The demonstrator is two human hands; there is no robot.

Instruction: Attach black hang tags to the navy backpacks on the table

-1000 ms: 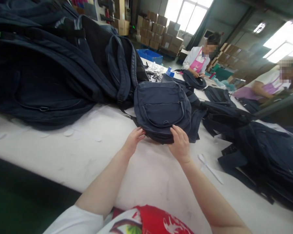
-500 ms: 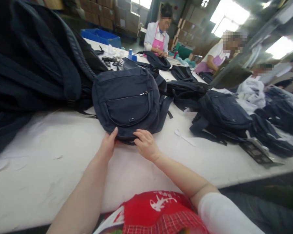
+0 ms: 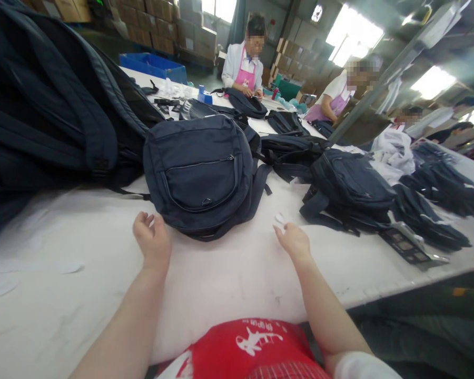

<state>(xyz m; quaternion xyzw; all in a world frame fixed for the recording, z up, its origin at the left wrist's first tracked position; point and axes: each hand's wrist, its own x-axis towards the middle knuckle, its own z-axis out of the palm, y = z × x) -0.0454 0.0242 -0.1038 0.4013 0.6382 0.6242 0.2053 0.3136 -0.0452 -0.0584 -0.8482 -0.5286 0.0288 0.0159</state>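
Facing a white table point(image 3: 221, 284), with a large heap of dark backpacks point(image 3: 59, 116) on the left. Might slump inward if jostled. Seeing the navy backpack point(image 3: 197, 176) near the middle, front side up, between the two hands and a little ahead of them. Could twist or tip if pulled from one side only. Showing the left hand point(image 3: 152, 237) loosely curled, partly open, nothing visible in it, just beside the lower corner; cannot tell whether touching. Finding the right hand point(image 3: 294, 242) apart from the navy backpack, fingers half bent. Could snag under a tug, with a black strap point(image 3: 131, 194) stretched towards the heap. Noting a white scrap point(image 3: 278, 217) by the right fingertips; cannot tell whether pinched, but could be lost under fabric if swept aside.
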